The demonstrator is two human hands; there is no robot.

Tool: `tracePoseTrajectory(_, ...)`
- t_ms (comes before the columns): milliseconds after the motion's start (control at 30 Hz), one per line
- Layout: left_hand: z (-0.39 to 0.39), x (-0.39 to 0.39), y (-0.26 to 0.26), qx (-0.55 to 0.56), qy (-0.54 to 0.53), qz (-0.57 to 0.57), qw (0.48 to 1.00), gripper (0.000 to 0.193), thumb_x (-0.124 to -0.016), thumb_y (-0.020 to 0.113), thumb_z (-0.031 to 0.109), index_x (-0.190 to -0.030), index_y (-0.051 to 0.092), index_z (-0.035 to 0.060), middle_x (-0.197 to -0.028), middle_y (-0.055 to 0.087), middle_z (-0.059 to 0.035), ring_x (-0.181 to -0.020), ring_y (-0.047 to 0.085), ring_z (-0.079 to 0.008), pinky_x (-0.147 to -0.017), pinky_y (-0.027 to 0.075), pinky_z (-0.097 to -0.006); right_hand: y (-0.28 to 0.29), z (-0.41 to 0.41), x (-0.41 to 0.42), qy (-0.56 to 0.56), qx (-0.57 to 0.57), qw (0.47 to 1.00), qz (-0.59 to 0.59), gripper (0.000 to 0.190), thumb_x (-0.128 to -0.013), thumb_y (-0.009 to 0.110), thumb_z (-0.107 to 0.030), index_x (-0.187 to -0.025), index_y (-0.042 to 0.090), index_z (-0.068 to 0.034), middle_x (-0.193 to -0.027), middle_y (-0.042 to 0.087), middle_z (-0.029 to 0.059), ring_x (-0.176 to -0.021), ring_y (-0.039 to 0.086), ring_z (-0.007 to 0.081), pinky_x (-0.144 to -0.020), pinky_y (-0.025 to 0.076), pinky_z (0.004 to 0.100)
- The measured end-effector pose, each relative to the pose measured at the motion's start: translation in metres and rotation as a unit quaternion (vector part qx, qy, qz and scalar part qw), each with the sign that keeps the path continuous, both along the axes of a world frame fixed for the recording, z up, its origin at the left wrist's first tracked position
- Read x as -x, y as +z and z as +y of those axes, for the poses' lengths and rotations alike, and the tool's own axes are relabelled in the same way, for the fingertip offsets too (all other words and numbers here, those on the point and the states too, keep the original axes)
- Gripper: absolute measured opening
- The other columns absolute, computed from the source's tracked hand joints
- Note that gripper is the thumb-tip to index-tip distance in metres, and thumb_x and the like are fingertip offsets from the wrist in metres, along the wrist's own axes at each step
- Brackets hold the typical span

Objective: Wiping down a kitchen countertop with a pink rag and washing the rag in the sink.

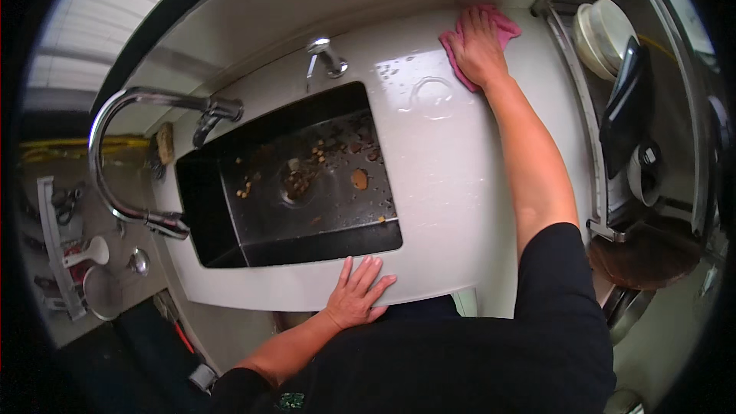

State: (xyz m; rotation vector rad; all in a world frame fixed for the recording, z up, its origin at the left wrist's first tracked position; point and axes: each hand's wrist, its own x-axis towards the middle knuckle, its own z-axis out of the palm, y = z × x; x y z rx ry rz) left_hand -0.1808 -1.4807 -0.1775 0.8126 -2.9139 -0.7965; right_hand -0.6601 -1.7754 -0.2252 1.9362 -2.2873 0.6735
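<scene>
My right hand (pixel 480 54) lies on a pink cloth (pixel 508 26), holding it against the white countertop (pixel 443 184) near the back wall. The cloth's edges show around my fingers. Closer to my body, my left hand (pixel 357 293) rests on the counter's front strip with its fingers apart and nothing in it. Between the two hands is a dark sink (pixel 276 230) with food scraps (pixel 302 175) gathered about its drain. Water drops and a wet ring mark (pixel 434 94) shine on the counter left of the cloth.
A chrome gooseneck faucet (pixel 98 149) arches at the sink's left. Behind the basin stands a small chrome dispenser (pixel 329 58). At right, a metal dish rack (pixel 581 98) holds pale bowls (pixel 604 37) and dark dishes. A brown brush (pixel 165 144) sits at the left corner, with utensils hanging beyond.
</scene>
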Motion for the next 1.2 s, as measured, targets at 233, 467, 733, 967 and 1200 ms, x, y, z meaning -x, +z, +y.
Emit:
tracePoseTrajectory(233,0.0,-0.002,0.001,0.0,0.009,0.004,1.0,0.087,-0.073,0.082,0.038,-0.153,0.052,0.0203,-0.163,0.038,-0.0168,-0.154,0.031,-0.0347,-0.127,0.017,-0.0608,0.004,-0.009,-0.119,0.218,-0.02,0.976,0.0,0.068,-0.104,0.049,-0.041,-0.154,0.041,0.005,-0.164,0.033,0.0257,-0.155,0.026,0.0422,-0.129,0.018,0.0495)
tracePoseTrajectory(467,0.002,-0.003,-0.002,0.003,0.012,0.026,1.0,0.092,-0.069,0.085,0.037,-0.153,0.051,0.0204,-0.164,0.036,-0.0183,-0.154,0.032,-0.0358,-0.127,0.018,-0.061,0.007,0.002,-0.154,0.31,-0.016,0.951,0.006,0.065,-0.105,0.046,-0.038,-0.153,0.041,0.005,-0.163,0.036,0.0243,-0.155,0.027,0.0392,-0.129,0.018,0.0494)
tracePoseTrajectory(733,0.002,-0.002,-0.001,0.006,0.016,0.047,0.999,0.091,-0.067,0.087,0.035,-0.15,0.053,0.0213,-0.163,0.037,-0.019,-0.152,0.035,-0.038,-0.125,0.021,-0.0625,0.017,0.061,-0.192,0.327,-0.035,0.924,-0.195,0.045,-0.102,0.05,-0.025,-0.136,0.062,0.003,-0.142,0.06,0.0248,-0.143,0.044,0.0436,-0.125,0.027,0.0517)
tracePoseTrajectory(967,0.002,-0.001,-0.001,0.015,0.001,0.02,1.0,0.09,-0.07,0.083,0.041,-0.153,0.052,0.0225,-0.165,0.035,-0.0169,-0.155,0.029,-0.0336,-0.128,0.015,-0.0599,0.031,0.144,-0.217,0.006,-0.059,0.367,-0.928,0.044,-0.103,0.044,-0.023,-0.121,0.066,0.01,-0.122,0.07,0.0249,-0.12,0.064,0.0351,-0.107,0.052,0.0473)
tracePoseTrajectory(1200,0.003,-0.004,0.0,0.011,0.02,0.023,0.999,0.085,-0.071,0.082,0.041,-0.15,0.055,0.0218,-0.163,0.037,-0.0182,-0.154,0.031,-0.0342,-0.128,0.016,-0.0595,0.084,0.172,-0.037,0.018,0.137,0.505,-0.852,0.053,-0.102,0.035,-0.025,-0.133,0.059,0.011,-0.132,0.066,0.0243,-0.106,0.07,0.0369,-0.098,0.057,0.0537)
